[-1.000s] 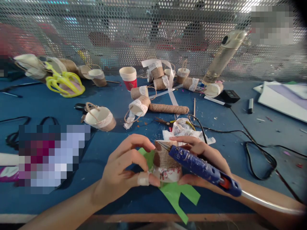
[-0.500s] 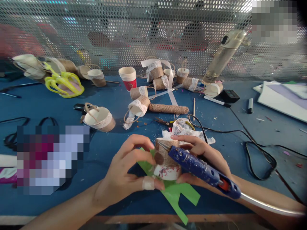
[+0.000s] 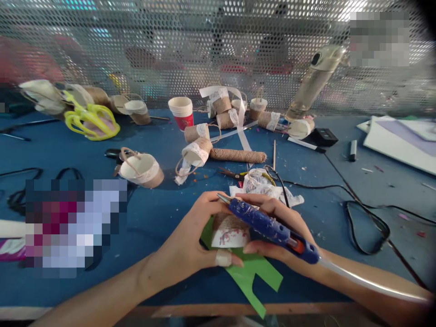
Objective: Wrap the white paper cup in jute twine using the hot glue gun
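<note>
The left hand (image 3: 190, 247) is curling its fingers (image 3: 207, 204) over the top of a small paper cup wrapped in brown twine with a white flowered rim (image 3: 229, 230), while its taped thumb is pressing in under the rim at the cup's six o'clock. The cup is lying tipped, rim toward the viewer, cradled between both hands, just above the near edge of the blue table (image 3: 160, 218). The right hand (image 3: 275, 227) is clasping the cup from its three o'clock side and, in the same grip, is holding a blue hot-glue gun smeared with dried glue (image 3: 269, 227), whose metal tip is pointing toward ten o'clock and is resting at the left fingertips over the cup's top. A pale glue stick is trailing out of the gun's rear along the right forearm. Beneath the cup, a piece of green cut paper (image 3: 252, 277) is lying flat, reaching toward five o'clock. At twelve o'clock from the hands, a heap of white lace ribbon (image 3: 260, 181) is sitting, and beyond it a roll of brown twine (image 3: 238, 156).
</note>
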`<state>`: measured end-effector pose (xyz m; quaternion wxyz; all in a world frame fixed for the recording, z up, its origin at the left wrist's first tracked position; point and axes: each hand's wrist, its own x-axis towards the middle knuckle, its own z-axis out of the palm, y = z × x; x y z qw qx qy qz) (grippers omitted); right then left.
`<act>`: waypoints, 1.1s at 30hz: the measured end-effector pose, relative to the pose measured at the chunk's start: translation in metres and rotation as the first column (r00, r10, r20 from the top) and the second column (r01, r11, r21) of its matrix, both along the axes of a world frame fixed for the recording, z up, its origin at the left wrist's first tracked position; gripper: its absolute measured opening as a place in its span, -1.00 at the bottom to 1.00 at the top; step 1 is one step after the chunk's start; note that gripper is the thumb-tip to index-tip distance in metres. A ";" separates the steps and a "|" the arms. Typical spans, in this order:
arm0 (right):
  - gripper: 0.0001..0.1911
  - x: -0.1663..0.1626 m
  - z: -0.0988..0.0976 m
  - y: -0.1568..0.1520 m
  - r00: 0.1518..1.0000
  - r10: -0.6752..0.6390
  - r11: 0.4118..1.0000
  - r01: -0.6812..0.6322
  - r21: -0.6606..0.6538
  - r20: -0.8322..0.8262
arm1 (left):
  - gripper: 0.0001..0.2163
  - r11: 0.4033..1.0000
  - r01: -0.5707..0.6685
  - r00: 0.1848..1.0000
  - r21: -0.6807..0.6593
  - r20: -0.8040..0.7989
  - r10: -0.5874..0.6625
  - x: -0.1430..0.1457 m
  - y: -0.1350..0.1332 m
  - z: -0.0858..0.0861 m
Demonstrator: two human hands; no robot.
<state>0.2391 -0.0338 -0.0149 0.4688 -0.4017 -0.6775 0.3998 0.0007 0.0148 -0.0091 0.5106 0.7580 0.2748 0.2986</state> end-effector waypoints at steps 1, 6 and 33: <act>-0.55 0.000 0.000 0.000 1.000 0.000 1.000 0.000 -0.014 -0.018 | -0.36 1.000 -0.017 1.000 -0.021 -0.012 0.016 0.000 0.000 0.000; -0.59 -0.004 0.001 -0.003 0.992 -0.074 0.996 0.069 -0.049 -0.104 | -0.31 0.972 -0.156 0.988 -0.175 -0.028 0.154 0.000 -0.006 -0.007; -0.69 -0.003 -0.002 -0.015 0.994 -0.077 0.989 0.067 0.130 0.077 | -0.24 0.951 -0.272 0.955 -0.149 -0.165 0.248 0.013 -0.002 -0.009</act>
